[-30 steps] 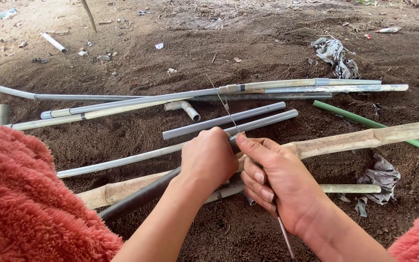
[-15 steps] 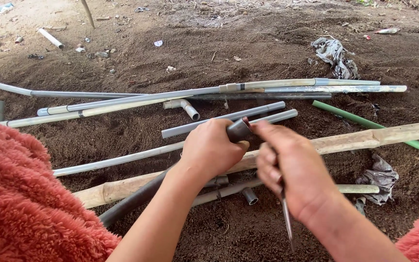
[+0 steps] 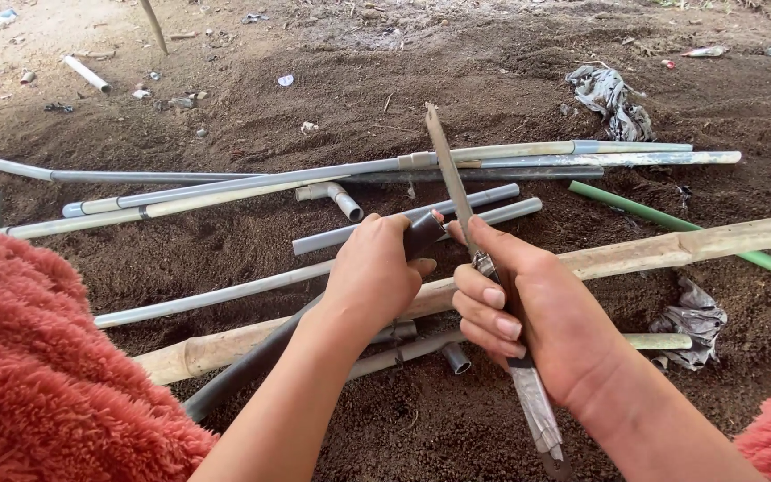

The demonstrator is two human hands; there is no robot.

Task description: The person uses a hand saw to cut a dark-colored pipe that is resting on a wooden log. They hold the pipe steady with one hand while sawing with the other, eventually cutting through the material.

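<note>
Head view looks down on two bare hands at work over dark, loose soil point(image 3: 457, 71). Left hand point(image 3: 375, 275) is wrapped tight around the upper end of a dark grey pipe point(image 3: 252, 366), whose end pokes out just past the fingers at the thumb side; the rest of the pipe runs down and to the left, toward a fluffy red sleeve point(image 3: 37, 375) that fills the lower left corner. Right hand point(image 3: 542, 314) is closed around a long, thin blade point(image 3: 450, 170), with the fingers curled over its middle. The blade's upper part rises up and slightly left above the hand, its edge lying right beside the dark pipe's end; whether the two touch cannot be told. The blade's lower part, wrapped in silvery tape, sticks out below the hand toward the bottom edge.

Beneath both hands a pale bamboo pole point(image 3: 671, 250) lies across the ground from lower left to the right edge. Beyond it several grey pipes point(image 3: 421, 219) lie roughly side by side, and farther back a longer run of joined grey and cream pipes point(image 3: 528, 153) crosses the soil. A small elbow fitting point(image 3: 336, 196) rests between them. A green pipe point(image 3: 662, 223) slants at the right, passing under the bamboo. Crumpled rags point(image 3: 609, 94) lie at upper right and another crumpled rag point(image 3: 698, 317) lies by the right forearm.
</note>
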